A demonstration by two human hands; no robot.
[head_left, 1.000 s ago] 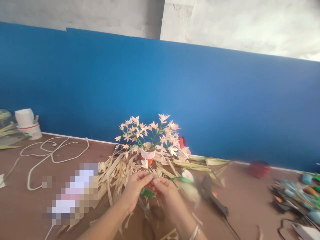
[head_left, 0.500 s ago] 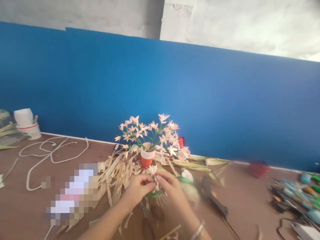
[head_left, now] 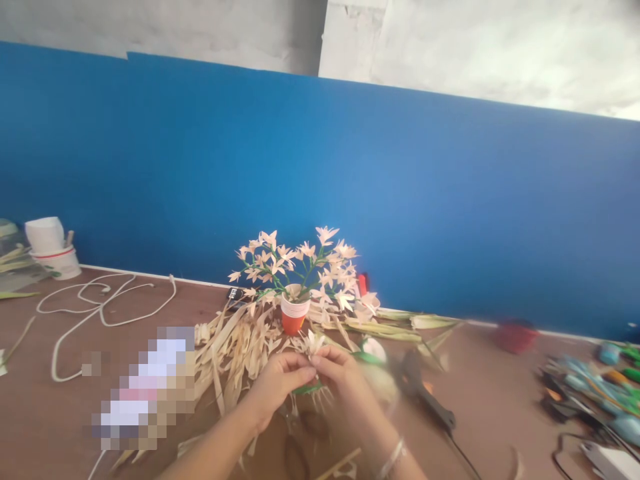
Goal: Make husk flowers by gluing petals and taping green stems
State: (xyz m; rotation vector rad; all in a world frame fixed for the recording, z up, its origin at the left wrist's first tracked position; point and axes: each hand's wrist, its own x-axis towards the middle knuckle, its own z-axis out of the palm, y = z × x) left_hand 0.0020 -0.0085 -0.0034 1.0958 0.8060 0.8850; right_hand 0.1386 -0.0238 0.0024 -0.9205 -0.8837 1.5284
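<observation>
- Near part of tabletop (head_left: 483, 407), its near edge out of view: dark loops (head_left: 295, 453), probably scissor handles, lie below the wrists. Judged risk: a forearm dropping low could drag them along with the scraps.
- Left hand (head_left: 283, 380) and right hand (head_left: 340, 373): fingers of both closed in a pinch, tips meeting at the base of one pale flower (head_left: 313, 342). Flower stands above the fingertips, over the middle of the tabletop, short of the cup. Stem hidden by the fingers; cannot tell which hand bears the load.
- Thin petals: too hard a squeeze or twist could crease or split them; too slack a pinch could let the flower turn or slip out.
- Green piece (head_left: 306, 389) just below the hands, partly covered: could snag on a finger.
- Dark tool with cord (head_left: 427, 393), likely a glue gun, right of the hands. Heat cannot be told; a right elbow or sleeve catching the cord (head_left: 465, 457) might pull it toward the near edge.
- Dried strips (head_left: 233, 350), left of centre: loose, easily swept up by the left wrist.
- Cup (head_left: 295, 317) toward the far edge, carrying wide flower sprays (head_left: 277, 260): looks top-heavy; a forward knuckle bump could tip it.
</observation>
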